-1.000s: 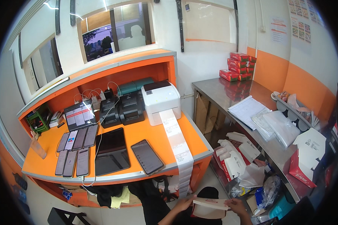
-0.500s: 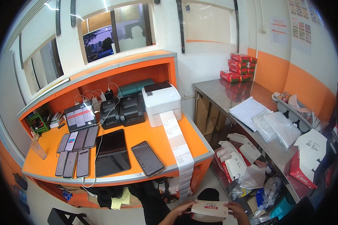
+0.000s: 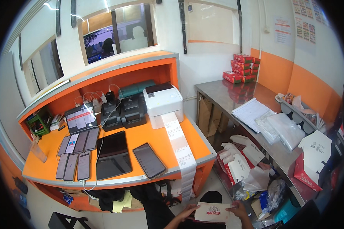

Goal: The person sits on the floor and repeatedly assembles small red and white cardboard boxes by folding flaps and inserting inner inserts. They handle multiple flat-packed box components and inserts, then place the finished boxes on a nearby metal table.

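Low in the view, over my lap, I hold a pale cardboard food box [image 3: 212,212] with a red and dark printed emblem on its face. My left hand [image 3: 188,211] is closed on its left end. On the right end, my right hand [image 3: 238,210] grips it near the upper corner, fingers bent and thumb towards the panel. The underside of the box and some of my fingertips are hidden. Just beyond the box, a long printed paper strip [image 3: 185,156] hangs from the white label printer [image 3: 163,105] over the front edge of the orange desk [image 3: 122,184].
Several phones [image 3: 78,152], a black tablet [image 3: 114,154] and a larger phone [image 3: 149,160] lie on the desk. Right of me, a steel table [image 3: 252,91] bears stacked red boxes [image 3: 243,68], papers and an open red-and-white carton [image 3: 311,160]. Below are cartons and plastic bags [image 3: 273,194].
The box has tilted so that its printed face shows more fully. My right hand has shifted slightly inward over its corner. My left hand keeps its hold.
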The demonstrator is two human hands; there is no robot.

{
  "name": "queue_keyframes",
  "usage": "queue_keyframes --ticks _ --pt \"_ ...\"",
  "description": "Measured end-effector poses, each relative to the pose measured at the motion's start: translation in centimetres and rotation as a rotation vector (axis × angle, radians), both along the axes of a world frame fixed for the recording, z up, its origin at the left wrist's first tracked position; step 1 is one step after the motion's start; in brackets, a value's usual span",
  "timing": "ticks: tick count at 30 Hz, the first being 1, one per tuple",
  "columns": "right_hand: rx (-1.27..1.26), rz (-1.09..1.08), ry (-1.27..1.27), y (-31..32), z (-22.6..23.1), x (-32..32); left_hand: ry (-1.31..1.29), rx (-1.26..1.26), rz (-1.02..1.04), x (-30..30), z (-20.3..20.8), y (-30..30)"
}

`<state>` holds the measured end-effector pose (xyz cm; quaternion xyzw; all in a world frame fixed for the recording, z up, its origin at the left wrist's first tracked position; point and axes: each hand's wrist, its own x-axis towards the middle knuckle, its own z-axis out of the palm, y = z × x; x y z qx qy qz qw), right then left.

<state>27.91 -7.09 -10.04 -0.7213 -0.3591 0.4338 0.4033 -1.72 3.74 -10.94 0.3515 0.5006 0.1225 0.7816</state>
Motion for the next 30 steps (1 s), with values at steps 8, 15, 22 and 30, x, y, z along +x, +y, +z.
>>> queue_keyframes --ticks 8,15,22,30 --pt "0.418 0.939 -0.583 4.9 10.5 -8.5 -0.064 0.318 -0.124 1.8 -0.1 -0.1" --pt "0.575 0.629 -0.222 7.2 12.3 -10.9 -0.484 0.549 0.192 -1.1 9.0 -1.1" --pt "0.680 0.721 -0.311 7.7 12.5 -11.7 -0.278 0.773 0.276 -1.2 12.1 -1.1" --pt "0.518 0.354 0.405 7.2 14.2 -12.9 -0.265 1.070 0.286 -0.1 13.6 -0.9"
